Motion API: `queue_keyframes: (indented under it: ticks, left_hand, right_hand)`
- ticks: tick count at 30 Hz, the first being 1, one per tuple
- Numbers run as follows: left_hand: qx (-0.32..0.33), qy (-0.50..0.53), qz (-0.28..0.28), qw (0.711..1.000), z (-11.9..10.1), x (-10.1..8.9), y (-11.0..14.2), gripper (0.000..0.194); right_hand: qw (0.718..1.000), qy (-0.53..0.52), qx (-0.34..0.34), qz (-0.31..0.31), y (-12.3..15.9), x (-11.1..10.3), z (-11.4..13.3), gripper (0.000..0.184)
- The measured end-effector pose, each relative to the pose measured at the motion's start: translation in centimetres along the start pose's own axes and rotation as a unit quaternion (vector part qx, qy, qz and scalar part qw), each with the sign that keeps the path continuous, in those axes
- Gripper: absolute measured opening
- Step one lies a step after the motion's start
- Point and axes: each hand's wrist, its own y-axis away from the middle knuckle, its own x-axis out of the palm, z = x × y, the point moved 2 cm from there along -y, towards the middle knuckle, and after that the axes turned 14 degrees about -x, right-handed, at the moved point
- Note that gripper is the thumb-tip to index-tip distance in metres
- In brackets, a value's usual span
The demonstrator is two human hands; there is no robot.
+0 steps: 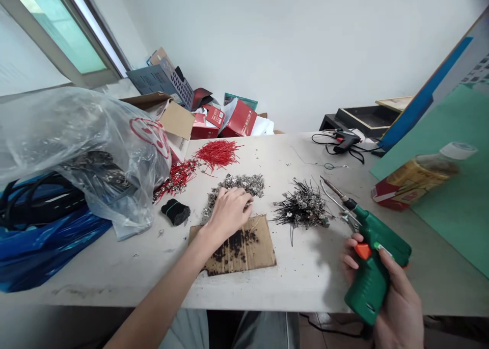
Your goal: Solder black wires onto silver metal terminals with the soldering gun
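My right hand [397, 293] is wrapped around a green soldering gun [382, 242] with an orange trigger, its metal tip pointing up and left. My left hand [231, 209] reaches to the near side of a heap of small silvery metal parts [250, 183]. Its fingers are curled together, and what lies between them is too small to make out. Below that hand is a piece of brown cardboard [263, 247], scorched with dark spots. Between the two hands sits a pile of short black wires with metal ends [303, 206].
Red wires [217, 154] lie farther back, and a tied black bundle [175, 211] sits left of the cardboard. A clear plastic bag [126, 186] bulges over the table's left side. At right, a drink bottle [416, 178] lies by a green panel [454, 170]. Red boxes [240, 118] stand behind.
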Motion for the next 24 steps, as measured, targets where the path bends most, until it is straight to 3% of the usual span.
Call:
queue_keyframes:
  ticks: [5,9,13,24]
  left_hand:
    - [0.003,0.062,-0.007,0.998,-1.1,-1.6,2.2,0.010]
    - [0.025,0.119,0.049,0.991,-1.7,-2.1,5.0,0.014]
    - [0.050,0.092,0.082,0.991,-1.6,-1.7,6.6,0.015]
    - [0.039,0.072,0.019,0.996,-2.6,0.0,7.1,0.017]
  right_hand:
    - [1.000,0.004,-0.004,0.016,-0.1,-0.4,0.0,0.031]
    - [1.000,-0.020,-0.004,0.016,0.1,-0.4,0.1,0.034]
    - [0.999,-0.028,-0.007,0.016,0.2,-0.1,0.2,0.033]
    - [0.999,-0.030,-0.012,0.019,0.2,-0.2,0.2,0.028]
